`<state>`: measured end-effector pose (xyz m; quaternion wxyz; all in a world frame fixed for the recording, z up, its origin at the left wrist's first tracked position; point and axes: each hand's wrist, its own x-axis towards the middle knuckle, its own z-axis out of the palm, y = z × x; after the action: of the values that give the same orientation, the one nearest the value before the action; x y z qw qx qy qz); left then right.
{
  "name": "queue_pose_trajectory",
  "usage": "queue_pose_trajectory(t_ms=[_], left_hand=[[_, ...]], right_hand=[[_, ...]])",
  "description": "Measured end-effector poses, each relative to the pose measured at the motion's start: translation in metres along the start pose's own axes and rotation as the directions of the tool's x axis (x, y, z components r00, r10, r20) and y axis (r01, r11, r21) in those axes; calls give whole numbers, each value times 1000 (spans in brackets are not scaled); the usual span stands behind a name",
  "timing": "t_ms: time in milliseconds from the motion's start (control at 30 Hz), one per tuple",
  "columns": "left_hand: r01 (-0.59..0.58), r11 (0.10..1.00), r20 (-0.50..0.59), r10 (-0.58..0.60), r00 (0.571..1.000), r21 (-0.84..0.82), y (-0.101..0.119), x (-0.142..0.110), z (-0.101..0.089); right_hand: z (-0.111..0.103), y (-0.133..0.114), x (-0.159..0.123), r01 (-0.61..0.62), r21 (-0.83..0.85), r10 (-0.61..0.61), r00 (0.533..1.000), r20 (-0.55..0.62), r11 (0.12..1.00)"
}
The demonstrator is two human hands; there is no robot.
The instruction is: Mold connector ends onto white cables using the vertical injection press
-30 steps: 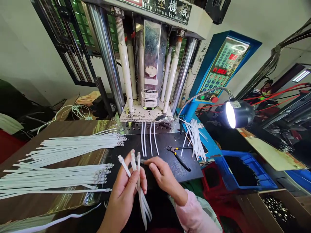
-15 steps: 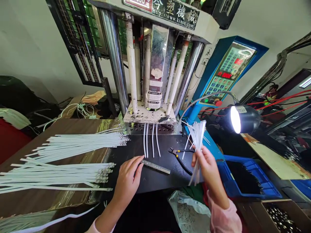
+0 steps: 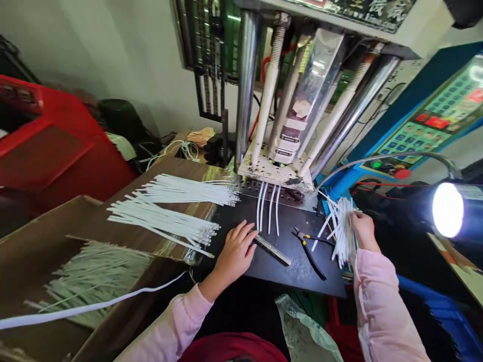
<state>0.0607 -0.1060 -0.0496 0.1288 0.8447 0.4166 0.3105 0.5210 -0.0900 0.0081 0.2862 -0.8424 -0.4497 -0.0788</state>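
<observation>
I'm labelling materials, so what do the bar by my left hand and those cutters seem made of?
Bar: probably metal, dull silver, from its grey sheen. Cutters: head likely dark metal; black-and-yellow handles look like smooth plastic or rubber, from their solid colours.

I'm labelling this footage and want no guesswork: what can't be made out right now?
All in the head view:
- Far ends of the four white strips: hidden beneath the press plate.
- Right hand's grip on the pile of white strips: fingers hidden behind the hand itself.
- Metal bar's left end: covered by the left hand.
- Control panel's lettering: blurred, partly cut off by the right edge.
</observation>
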Motion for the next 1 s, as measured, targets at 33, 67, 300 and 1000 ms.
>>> queue_pose_trajectory(t_ms=[33, 67, 300, 1000], left_hand=[[7, 1000, 29, -7, 1000, 7, 2, 0, -1], [15, 1000, 52, -15, 999, 7, 3, 1, -2], [90, 992, 50, -86, 995, -87, 0, 4, -3], [321, 914, -19, -326, 945, 250, -72, 94, -79]], right_hand=[[0, -1, -1, -15, -17, 15, 1000, 9, 1000], [-1, -3, -4, -19, -28, 20, 1000, 9, 999], [1, -79, -92, 299, 309, -393, 866, 309, 903], [37, -197, -215, 558, 523, -763, 514, 391, 644]])
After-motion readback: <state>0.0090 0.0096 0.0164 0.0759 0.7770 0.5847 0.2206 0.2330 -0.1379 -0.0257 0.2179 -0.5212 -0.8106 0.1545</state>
